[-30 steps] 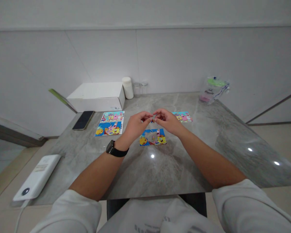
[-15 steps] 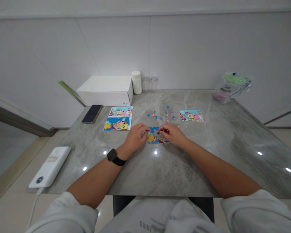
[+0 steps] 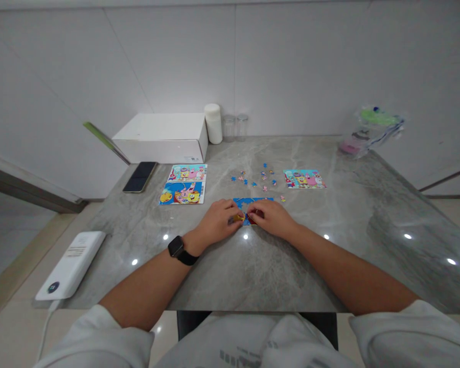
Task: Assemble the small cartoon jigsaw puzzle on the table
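Two bare hands meet at the centre of the frame over a small, blue, rectangular picture puzzle (image 3: 242,201), partly assembled and flat on the grey marbled table (image 3: 291,276). Its long axis runs left to right across the frame, with a hand over each end. The left hand (image 3: 220,220) covers the left part, fingers bent and thumb near the lower edge. The right hand (image 3: 273,217) covers the right part, fingers drawn narrow towards the thumb. Whether either grips a small piece cannot be told; the fingertips hide it.

Governing relation: a grey, irregular patch within the blue puzzle lies just beyond both sets of fingertips, towards the top of the frame. Neither hand is plainly nearer.

Loose, small, mostly blue and pink pieces (image 3: 254,184) lie above the puzzle, upper centre, apart from both hands. One glossy two-panel printed sheet (image 3: 184,184) lies left of centre; one light-blue and pink rectangular picture (image 3: 305,179) lies right of centre. Both are clear of the fingers.
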A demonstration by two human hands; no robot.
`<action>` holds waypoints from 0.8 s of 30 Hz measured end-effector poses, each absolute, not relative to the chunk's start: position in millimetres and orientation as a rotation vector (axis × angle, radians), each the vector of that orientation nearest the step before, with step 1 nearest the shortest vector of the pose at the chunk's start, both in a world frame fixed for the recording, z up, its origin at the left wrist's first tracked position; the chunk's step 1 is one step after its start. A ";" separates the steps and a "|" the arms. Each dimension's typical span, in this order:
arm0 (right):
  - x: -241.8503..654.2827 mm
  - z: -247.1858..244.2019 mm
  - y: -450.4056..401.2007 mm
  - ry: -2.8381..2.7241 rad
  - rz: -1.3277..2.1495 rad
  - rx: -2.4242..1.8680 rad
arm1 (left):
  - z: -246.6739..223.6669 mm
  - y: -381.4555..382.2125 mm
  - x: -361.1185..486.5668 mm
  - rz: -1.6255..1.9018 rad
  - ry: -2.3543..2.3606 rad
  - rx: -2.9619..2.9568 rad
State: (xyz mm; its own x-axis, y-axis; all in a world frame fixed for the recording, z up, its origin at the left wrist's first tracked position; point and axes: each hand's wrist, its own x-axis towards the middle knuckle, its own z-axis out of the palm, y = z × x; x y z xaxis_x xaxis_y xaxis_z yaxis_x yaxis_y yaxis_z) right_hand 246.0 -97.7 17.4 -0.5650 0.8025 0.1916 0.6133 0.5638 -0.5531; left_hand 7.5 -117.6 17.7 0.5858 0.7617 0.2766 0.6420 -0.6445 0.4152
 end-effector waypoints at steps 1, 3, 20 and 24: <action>245.6 17.2 -97.9 -2.381 0.598 -1.146 | 18.7 -118.5 8.1 0.624 1.144 2.552; 244.9 17.0 -98.4 -2.395 0.580 -1.150 | 20.8 -120.0 8.9 0.606 1.130 2.557; 245.0 15.4 -98.0 -2.466 0.430 -1.148 | 18.9 -120.0 10.3 0.578 1.115 2.582; 244.5 13.9 -98.5 -2.489 0.384 -1.134 | 20.3 -120.6 11.5 0.562 1.122 2.600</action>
State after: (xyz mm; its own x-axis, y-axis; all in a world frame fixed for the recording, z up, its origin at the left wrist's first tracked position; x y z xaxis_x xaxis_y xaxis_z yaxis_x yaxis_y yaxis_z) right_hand 244.5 -98.5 13.9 -0.6034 0.7653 0.2242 0.6623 0.6375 -0.3938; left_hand 11.5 -120.6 20.3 0.6285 0.7377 0.2466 0.6395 -0.6705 0.3761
